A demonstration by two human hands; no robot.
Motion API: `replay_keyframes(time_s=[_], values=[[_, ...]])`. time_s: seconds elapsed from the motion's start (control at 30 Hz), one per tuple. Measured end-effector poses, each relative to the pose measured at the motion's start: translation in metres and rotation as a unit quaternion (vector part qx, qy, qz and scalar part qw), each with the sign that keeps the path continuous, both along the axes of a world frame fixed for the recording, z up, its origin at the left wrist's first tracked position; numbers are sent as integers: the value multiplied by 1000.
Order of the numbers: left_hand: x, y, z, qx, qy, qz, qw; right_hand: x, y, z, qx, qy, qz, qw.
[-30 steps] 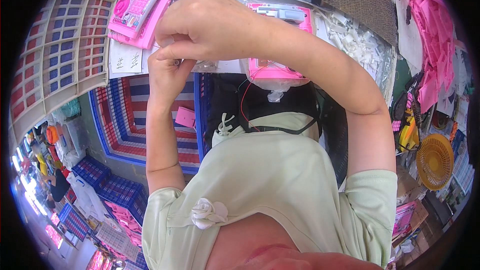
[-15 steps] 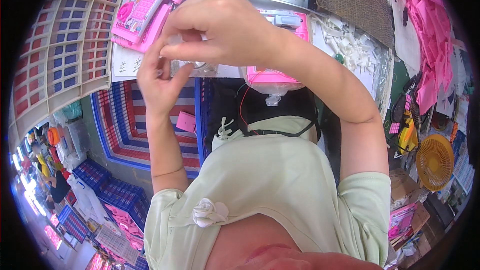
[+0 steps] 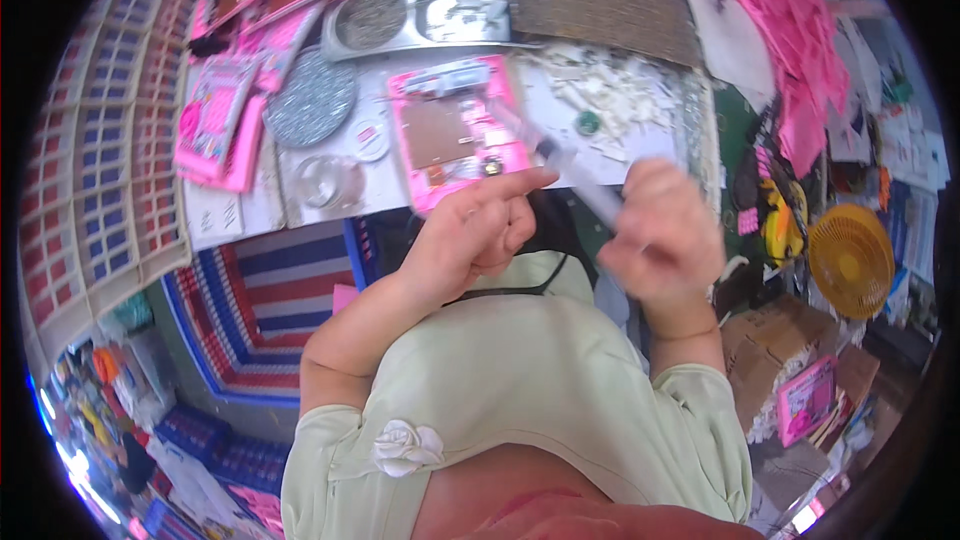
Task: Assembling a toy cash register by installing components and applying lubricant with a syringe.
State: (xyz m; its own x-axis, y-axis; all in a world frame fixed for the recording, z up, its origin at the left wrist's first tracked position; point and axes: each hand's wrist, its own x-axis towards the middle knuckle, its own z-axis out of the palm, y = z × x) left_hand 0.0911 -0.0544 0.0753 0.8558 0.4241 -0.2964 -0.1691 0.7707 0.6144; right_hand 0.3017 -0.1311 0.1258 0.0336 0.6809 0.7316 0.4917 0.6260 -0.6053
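Where the right hand (image 3: pixel 665 235) hangs: over the table's near edge, blurred; its fingers look curled round the lower end of a clear tube (image 3: pixel 595 195), perhaps gripped there so the far end is left free.
Clear tube: slanting up and leftward between the two hands; its far end lies over the right side of the pink case (image 3: pixel 507 90); contact with the case I cannot tell.
Left hand (image 3: pixel 480 230): just below that case; forefinger stretched out toward the tube, other fingers folded in; whether they pinch anything I cannot tell.
Pink case: lying on the table with its inside up, a brown board (image 3: pixel 432 135) showing; it sits squarely before the person, likely so both hands reach it easily.
Metal tray (image 3: pixel 412 10): beyond the case; its compartments probably keep small parts sorted.
White pieces (image 3: pixel 600 90): heaped loose on the right, presumably for quick picking.
Clear cup (image 3: pixel 330 180): left of the case; a round white lid (image 3: pixel 369 140) lies just beside it.
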Motion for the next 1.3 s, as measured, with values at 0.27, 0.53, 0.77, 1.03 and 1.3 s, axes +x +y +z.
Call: replay_keyframes(time_s=[0.27, 0.53, 0.77, 1.03, 1.3], values=[[82, -16, -20, -193, 35, -236, 952, 29, -93, -35, -181, 8, -24, 983], [123, -13, -36, -170, 88, -245, 951, 62, -90, -62, -312, 123, 30, 942], [137, -7, -40, -178, 139, -222, 949, 70, -88, -87, -346, 154, 36, 925], [140, -7, -43, -132, 176, -217, 951, 75, -88, -97, -357, 181, 58, 915], [140, -7, -48, -134, 199, -214, 947, 70, -96, -100, -425, 319, 53, 846]])
